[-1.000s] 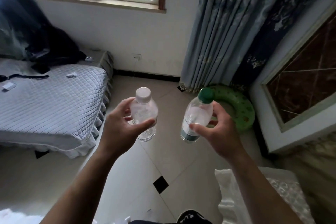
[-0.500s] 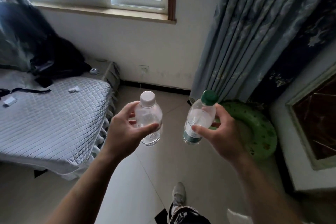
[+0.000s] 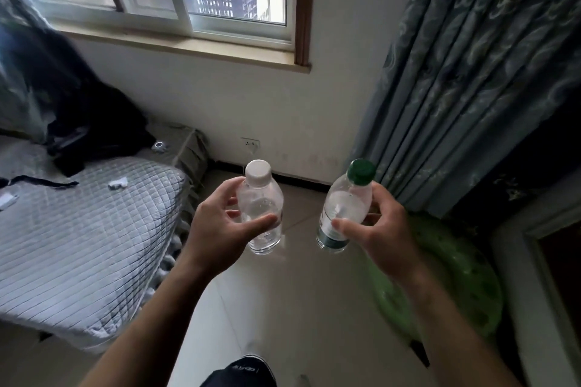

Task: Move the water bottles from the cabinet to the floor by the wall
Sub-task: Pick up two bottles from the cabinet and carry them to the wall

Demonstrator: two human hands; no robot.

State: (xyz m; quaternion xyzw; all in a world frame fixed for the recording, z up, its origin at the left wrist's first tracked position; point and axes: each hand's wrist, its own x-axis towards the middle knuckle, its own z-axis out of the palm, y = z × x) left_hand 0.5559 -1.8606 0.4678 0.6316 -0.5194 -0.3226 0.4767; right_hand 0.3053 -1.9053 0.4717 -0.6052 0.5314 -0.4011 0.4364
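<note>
My left hand (image 3: 220, 229) grips a clear water bottle with a white cap (image 3: 259, 198), held upright above the tiled floor (image 3: 283, 308). My right hand (image 3: 377, 239) holds a second clear bottle with a green cap (image 3: 344, 201), tilted slightly to the left. Both bottles hang in the air at about the same height, a little apart, in front of the white wall (image 3: 267, 110) under the window. The cabinet is out of view.
A bed with a grey quilted cover (image 3: 78, 229) fills the left side, dark clothes piled on it. A patterned curtain (image 3: 471, 72) hangs at the right, and a green inflatable ring (image 3: 465, 280) lies on the floor below it. A wall socket (image 3: 250, 143) sits low on the wall.
The view has moved closer to the window wall and tilted up. Both hands keep their bottles in the same grip. The framed panel at the right has slid out of sight.
</note>
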